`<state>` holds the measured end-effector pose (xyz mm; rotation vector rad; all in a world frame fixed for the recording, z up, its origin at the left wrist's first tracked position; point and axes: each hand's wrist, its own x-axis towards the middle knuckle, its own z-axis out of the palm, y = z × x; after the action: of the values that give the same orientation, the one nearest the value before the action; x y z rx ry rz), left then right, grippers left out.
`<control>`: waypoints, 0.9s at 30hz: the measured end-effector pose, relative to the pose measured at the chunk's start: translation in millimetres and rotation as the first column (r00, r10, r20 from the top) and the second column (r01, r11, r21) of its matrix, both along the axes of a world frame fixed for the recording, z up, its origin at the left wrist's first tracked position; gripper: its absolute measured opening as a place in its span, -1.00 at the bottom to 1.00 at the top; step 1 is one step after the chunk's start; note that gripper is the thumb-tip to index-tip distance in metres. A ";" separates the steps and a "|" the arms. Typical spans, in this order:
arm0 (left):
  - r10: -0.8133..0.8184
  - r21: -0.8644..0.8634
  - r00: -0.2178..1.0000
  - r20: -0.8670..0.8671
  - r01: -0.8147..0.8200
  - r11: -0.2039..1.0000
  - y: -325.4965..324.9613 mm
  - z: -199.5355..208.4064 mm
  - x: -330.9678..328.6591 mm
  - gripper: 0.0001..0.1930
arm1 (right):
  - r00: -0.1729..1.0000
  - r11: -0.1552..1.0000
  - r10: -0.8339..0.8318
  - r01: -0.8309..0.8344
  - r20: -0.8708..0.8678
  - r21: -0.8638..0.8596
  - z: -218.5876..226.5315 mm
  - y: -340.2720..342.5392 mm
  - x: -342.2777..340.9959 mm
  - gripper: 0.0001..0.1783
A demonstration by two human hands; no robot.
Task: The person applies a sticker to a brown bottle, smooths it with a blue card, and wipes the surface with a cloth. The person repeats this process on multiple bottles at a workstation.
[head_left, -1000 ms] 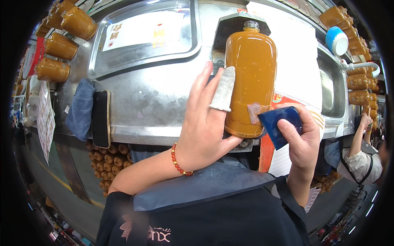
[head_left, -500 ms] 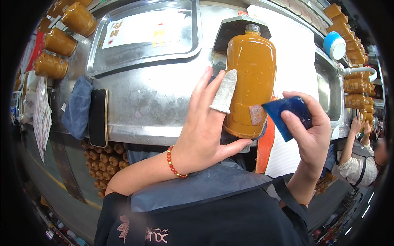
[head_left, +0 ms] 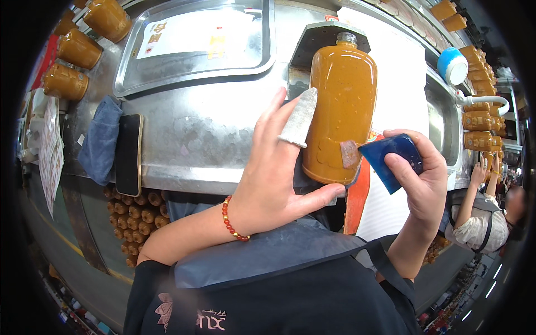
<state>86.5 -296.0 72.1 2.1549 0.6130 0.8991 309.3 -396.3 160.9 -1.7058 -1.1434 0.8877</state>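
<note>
An amber-brown bottle point(head_left: 342, 106) with a clear threaded neck lies with its neck pointing away from me. A small translucent pinkish patch point(head_left: 350, 154) sits near its base. My left hand point(head_left: 273, 162) rests along the bottle's left side, fingers stretched and apart, thumb by its base. One finger wears a whitish cloth finger cot point(head_left: 298, 120), which touches the bottle's edge. Between thumb and fingers, my right hand point(head_left: 420, 176) grips a blue flat scraper point(head_left: 388, 159). Its pointed corner is close to the patch; whether it touches the bottle I cannot tell.
A dark metal stand point(head_left: 301, 53) is behind the bottle's neck. Left lie a metal tray point(head_left: 192, 84) with a printed sheet, a phone point(head_left: 129, 156) and a blue cloth point(head_left: 101, 139). More amber bottles point(head_left: 79, 47) stand far left. A sink point(head_left: 444, 111) and co-worker point(head_left: 481, 220) are right.
My left hand's fingers have eased slightly left, so the finger cot now covers less of the bottle. The right hand keeps its hold on the scraper, almost in place. The view has shifted a little.
</note>
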 end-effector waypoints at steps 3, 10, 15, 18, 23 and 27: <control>0.033 -0.009 0.997 0.077 -0.032 0.999 -0.3 -0.1 0.8 0.02 | 0.998 0.999 0.045 -0.044 0.038 -0.030 0.5 0.4 -0.8 -0.68; 0.003 0.015 0.993 0.121 -0.005 1.000 0.3 9.6 1.3 -0.18 | 0.996 0.998 0.061 -0.062 -0.061 -0.017 -6.1 8.8 -6.2 -0.68; 0.008 -0.054 0.986 0.169 0.001 0.999 -0.1 17.5 12.8 -0.38 | 0.994 0.996 0.079 -0.082 -0.077 -0.038 -3.0 8.2 -7.3 -0.67; 0.006 -0.106 0.981 0.192 0.015 0.994 -1.5 15.3 16.2 -0.49 | 0.996 0.996 0.090 -0.090 -0.008 -0.010 0.0 2.8 -10.7 -0.67; 0.006 -0.123 0.979 0.203 0.020 0.992 -0.7 17.6 17.7 -0.60 | 0.992 0.996 0.088 -0.090 -0.092 -0.017 -9.0 3.2 -15.2 -0.64; 0.026 -0.195 0.983 0.184 0.010 0.981 5.6 12.2 16.9 -0.48 | 0.995 0.999 0.047 -0.048 -0.086 -0.009 -7.7 -0.7 -16.3 -0.64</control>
<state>103.4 -290.4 84.3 1.8707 0.5904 0.9894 293.0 -397.1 153.3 -1.6394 -1.1282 0.9887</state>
